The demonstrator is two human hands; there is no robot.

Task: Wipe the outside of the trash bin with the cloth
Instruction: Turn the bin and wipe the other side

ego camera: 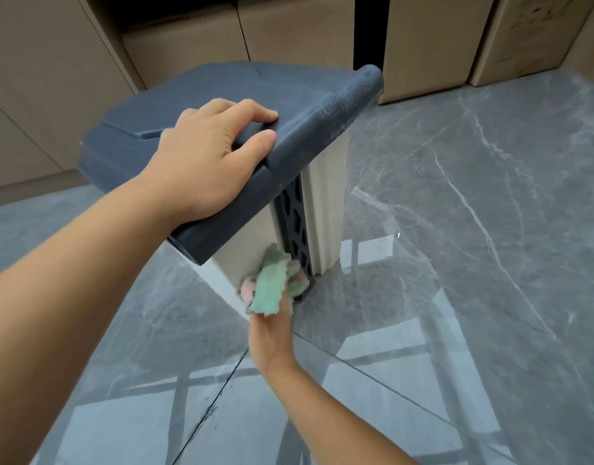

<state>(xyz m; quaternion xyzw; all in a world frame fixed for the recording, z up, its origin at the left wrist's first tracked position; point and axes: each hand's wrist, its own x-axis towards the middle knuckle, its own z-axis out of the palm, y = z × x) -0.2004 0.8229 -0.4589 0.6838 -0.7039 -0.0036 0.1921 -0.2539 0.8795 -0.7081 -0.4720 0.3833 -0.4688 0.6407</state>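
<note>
Gripping the near edge of the dark lid (201, 92), the left hand (201, 156) is seen with its fingers (255, 112) curled over the lid's rim and the thumb pressed along the front lip. Below those fingers, the cream wall of the trash bin (245, 236) is met by the green and pink cloth (272, 283), which is bunched in the closed fingertips of the right hand (272, 337). Grey marble floor (473, 263) lies to the right.
</note>
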